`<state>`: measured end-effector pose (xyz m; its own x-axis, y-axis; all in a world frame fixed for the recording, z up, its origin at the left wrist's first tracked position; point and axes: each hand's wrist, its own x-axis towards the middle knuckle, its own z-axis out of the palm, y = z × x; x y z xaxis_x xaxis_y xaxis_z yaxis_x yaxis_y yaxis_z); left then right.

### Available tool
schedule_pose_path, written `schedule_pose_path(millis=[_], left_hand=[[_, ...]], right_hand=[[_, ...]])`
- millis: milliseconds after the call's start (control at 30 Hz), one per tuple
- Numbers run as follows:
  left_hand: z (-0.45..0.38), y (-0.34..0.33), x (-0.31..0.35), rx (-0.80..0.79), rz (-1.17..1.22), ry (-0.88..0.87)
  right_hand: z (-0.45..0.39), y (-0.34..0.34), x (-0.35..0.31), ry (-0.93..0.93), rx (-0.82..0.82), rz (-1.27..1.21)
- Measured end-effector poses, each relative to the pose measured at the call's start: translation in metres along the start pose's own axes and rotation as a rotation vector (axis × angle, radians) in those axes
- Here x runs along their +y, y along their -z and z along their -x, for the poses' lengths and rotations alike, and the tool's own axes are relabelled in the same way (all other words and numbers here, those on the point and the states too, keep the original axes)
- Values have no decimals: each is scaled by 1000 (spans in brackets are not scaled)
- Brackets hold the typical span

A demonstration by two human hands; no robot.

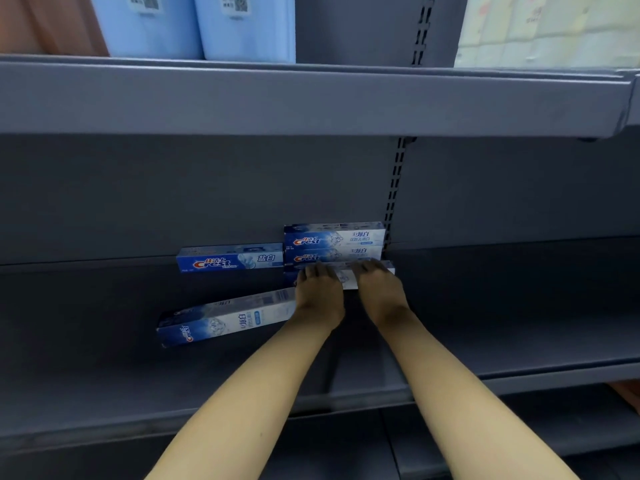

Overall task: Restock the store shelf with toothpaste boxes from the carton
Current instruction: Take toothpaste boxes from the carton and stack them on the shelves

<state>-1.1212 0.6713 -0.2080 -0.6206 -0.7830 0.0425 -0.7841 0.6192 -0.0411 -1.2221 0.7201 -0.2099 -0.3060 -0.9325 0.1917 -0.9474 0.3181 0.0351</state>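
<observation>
A grey metal store shelf (485,299) ran the width of the view, its back panel broken by a slotted upright (394,195), with a second shelf (311,98) overhead carrying blue packs (194,26) and a pale patterned pack (547,29). Against the back edge of the lower shelf, just left of the upright, two toothpaste boxes formed a stack (334,242), long faces to the front. Both of a person's hands lay on a third box (346,275) in front of that stack and touching it: the left hand (320,289) covered its left part, the right hand (377,289) its right part, fingers curled over the box's top toward the stack. Whether the thumbs gripped the near face could not be told. A salt-white box (230,259) stood on its long side against the back edge, touching the stack's left side. A loose box (225,317) lay flat and skewed nearer the shelf's front edge, its right end just beside the left wrist. Both bare forearms reached in from the bottom of the view, over the front lip. The carton was not in view.
</observation>
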Motion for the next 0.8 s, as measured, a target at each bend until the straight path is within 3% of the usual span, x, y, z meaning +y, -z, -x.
schedule_pose_path(millis=[433, 800], left_hand=[[-22, -8, -13, 24, 129, -75], [-33, -5, -19, -46, 4, -96]], right_hand=[[-28, -2, 2, -22, -21, 43], [-47, -7, 4, -34, -42, 53]])
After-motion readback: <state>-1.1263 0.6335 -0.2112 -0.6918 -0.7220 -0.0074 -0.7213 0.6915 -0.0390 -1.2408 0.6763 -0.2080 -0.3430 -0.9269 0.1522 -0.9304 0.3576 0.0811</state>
